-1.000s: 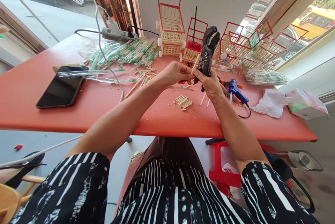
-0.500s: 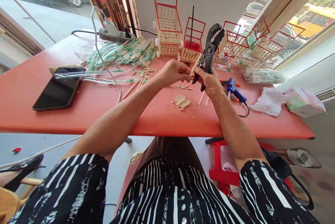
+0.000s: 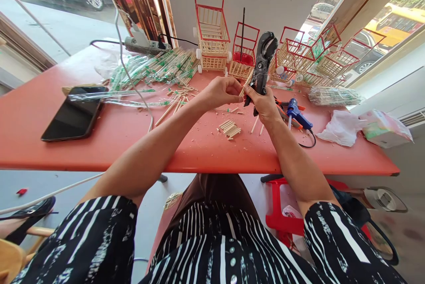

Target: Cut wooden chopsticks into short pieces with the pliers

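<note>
Since half a second ago the black cutter (image 3: 262, 65) has swung back from its rightward lean to stand nearly upright, and both hands sit a touch lower over the table (image 3: 206, 151). My right hand (image 3: 264, 105) is wrapped around the cutter's handles, grip pressed shut on them; my left hand (image 3: 221, 91) pinches a thin wooden stick (image 3: 246, 83) between thumb and fingertips, feeding its end toward the cutter. I judge the step in hand to be trimming the stick to length, matching the small pile of cut pieces (image 3: 230, 128) lying just below my hands. The next move calls for seating the stick squarely in the blade mouth before squeezing, so the offcut lands near that pile.

Hard to make out: whether the stick is already inside the blades, since my fingers cover the meeting point, and whether the blade mouth is parted at all. The blue glue gun (image 3: 297, 113) lies just beside my right wrist, its cord partly hidden. Behind stand red-framed stick carts (image 3: 212, 32), some cut off by the cutter.
</note>
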`<state>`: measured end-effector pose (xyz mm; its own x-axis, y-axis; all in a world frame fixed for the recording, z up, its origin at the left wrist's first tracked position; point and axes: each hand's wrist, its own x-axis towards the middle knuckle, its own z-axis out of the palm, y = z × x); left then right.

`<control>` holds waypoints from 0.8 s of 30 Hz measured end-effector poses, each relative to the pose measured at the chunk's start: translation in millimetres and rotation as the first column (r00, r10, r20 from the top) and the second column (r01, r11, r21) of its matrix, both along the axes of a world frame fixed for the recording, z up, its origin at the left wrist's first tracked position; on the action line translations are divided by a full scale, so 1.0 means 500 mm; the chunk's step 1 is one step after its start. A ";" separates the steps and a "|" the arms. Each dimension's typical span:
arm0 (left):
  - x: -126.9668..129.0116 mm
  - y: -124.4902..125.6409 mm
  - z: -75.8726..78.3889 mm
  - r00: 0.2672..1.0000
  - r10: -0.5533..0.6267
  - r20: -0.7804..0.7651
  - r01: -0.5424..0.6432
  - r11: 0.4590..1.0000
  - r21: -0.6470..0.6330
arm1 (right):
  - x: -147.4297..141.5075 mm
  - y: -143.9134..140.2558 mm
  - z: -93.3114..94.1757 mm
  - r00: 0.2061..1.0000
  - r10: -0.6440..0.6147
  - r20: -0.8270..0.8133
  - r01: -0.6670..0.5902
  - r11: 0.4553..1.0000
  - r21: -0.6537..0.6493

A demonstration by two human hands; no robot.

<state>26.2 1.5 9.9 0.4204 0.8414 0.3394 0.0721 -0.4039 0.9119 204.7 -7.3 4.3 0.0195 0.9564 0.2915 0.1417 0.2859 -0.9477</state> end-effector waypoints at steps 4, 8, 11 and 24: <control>0.013 -0.002 -0.004 0.992 0.078 0.103 -0.063 0.987 -0.146 | -0.006 0.004 -0.010 0.995 -0.052 0.085 0.046 0.997 0.069; 0.025 -0.010 -0.006 0.974 0.126 0.187 -0.085 0.974 -0.210 | -0.011 0.007 -0.019 0.986 -0.098 0.135 0.085 0.992 0.096; 0.027 -0.012 -0.004 0.967 0.123 0.223 -0.066 0.967 -0.247 | -0.009 0.005 -0.019 0.975 -0.102 0.200 0.074 0.987 0.142; -0.113 -0.029 0.026 0.953 0.153 0.262 -0.075 0.955 -0.288 | 0.033 -0.027 0.046 0.918 0.237 0.317 -0.204 0.970 -0.132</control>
<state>-30.2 -13.2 22.9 0.2379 0.9543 0.1809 -0.1695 -0.1426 0.9752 221.3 -21.0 27.5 -0.2762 0.9487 0.1535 0.3930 0.2573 -0.8828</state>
